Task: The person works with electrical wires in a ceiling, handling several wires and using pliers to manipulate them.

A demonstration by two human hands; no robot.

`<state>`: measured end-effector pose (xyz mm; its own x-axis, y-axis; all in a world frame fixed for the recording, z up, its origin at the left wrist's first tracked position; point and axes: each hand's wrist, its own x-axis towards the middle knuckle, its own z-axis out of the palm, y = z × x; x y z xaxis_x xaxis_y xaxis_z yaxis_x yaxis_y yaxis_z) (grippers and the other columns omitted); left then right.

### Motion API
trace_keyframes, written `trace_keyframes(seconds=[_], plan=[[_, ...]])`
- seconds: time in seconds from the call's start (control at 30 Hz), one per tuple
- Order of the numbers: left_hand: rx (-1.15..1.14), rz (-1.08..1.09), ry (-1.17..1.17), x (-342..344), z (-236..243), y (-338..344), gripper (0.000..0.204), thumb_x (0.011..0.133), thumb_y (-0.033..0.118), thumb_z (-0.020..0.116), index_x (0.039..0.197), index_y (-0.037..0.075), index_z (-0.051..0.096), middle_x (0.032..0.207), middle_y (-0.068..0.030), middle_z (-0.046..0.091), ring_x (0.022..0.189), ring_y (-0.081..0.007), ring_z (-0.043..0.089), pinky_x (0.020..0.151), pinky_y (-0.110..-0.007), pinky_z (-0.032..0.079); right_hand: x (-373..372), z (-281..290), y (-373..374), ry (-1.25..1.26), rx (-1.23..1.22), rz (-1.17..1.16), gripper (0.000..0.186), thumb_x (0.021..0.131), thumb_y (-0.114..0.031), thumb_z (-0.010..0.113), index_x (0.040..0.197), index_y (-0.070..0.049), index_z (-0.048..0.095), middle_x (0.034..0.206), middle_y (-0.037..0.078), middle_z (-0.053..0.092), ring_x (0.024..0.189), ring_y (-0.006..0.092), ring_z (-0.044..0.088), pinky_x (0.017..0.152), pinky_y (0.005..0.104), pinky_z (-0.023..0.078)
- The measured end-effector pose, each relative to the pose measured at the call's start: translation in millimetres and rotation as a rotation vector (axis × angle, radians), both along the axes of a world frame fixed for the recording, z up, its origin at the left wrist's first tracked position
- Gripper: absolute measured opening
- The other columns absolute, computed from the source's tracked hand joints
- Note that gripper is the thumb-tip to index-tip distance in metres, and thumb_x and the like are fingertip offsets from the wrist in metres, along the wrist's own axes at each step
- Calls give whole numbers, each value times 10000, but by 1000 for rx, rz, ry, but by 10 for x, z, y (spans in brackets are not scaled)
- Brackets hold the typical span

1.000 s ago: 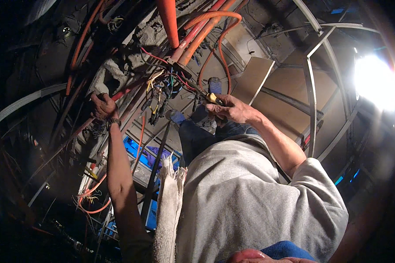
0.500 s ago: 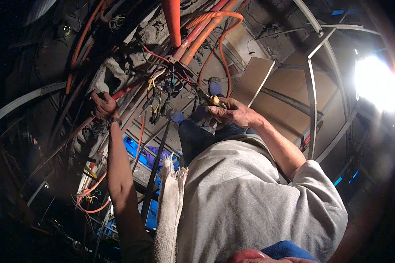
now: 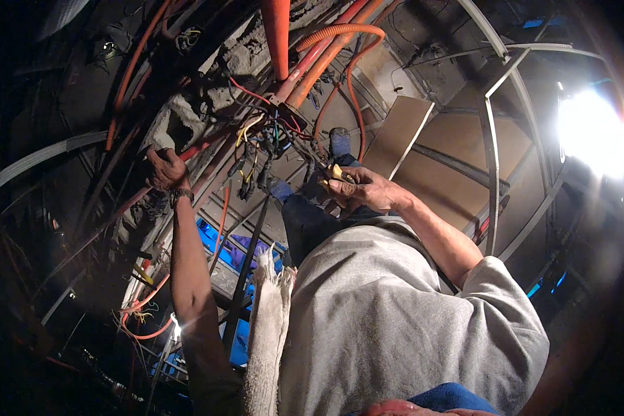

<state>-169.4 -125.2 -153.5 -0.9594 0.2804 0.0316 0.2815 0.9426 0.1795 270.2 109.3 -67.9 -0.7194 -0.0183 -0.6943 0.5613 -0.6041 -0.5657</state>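
My right hand (image 3: pixel 369 188) is closed round pliers (image 3: pixel 335 172) with yellow and black handles. Their metal jaws point up and left, toward a bundle of loose wires (image 3: pixel 269 135). These wires, in red, yellow, white, green and black, hang from a small dark junction box (image 3: pixel 277 104) where orange conduits meet; several ends look wrapped in black. Over on the left, my left hand (image 3: pixel 165 170) has its fingers curled at a rough grey ledge beside a red conduit (image 3: pixel 204 143). What those fingers grip is hidden.
A thick orange pipe (image 3: pixel 276 41) comes down from above, beside a corrugated orange conduit (image 3: pixel 340 29). Metal framing (image 3: pixel 491 139) and tan boards (image 3: pixel 457 149) stand at the right, near a glaring lamp (image 3: pixel 596 132). A frayed whitish strap (image 3: pixel 269 326) hangs close to my body.
The pliers have turned in my right hand, their yellow handles now showing farther apart. My right hand has dropped slightly; my left hand stays in place.
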Motion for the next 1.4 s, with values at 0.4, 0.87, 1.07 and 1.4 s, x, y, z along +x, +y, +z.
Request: trace_keyframes(seconds=[0.4, 0.87, 1.07, 1.4], plan=[[27, 8, 132, 75, 60, -1, 579, 942, 494, 445, 1401, 143, 487, 1429, -112, 544, 1159, -413, 605, 1026, -645, 328, -381, 382, 174, 95, 54, 62, 415, 998, -470, 571, 965, -56, 551, 707, 4, 559, 632, 130, 587, 577, 283, 510], [41, -46, 221, 51, 50, 49, 529, 917, 469, 456, 1315, 131, 540, 1269, -137, 637, 1098, -388, 617, 926, -593, 384, -336, 412, -41, 143, 209, -22, 425, 1003, -466, 575, 922, -51, 528, 656, -10, 519, 605, 92, 473, 556, 270, 375], [-38, -21, 275, 63, 52, -70, 566, 926, 504, 454, 1327, 112, 535, 1293, -144, 626, 1107, -395, 610, 920, -591, 393, -349, 368, -1, 128, 239, 48, 397, 999, -449, 592, 935, -61, 537, 670, -25, 516, 617, 90, 468, 554, 271, 360], [-9, -27, 218, 15, 9, -102, 589, 928, 493, 476, 1410, 155, 475, 1429, -101, 543, 1164, -424, 603, 1033, -683, 299, -292, 241, 5, 12, 51, -35, 366, 1017, -443, 554, 1076, -81, 563, 899, 42, 627, 736, 123, 576, 643, 274, 473]])
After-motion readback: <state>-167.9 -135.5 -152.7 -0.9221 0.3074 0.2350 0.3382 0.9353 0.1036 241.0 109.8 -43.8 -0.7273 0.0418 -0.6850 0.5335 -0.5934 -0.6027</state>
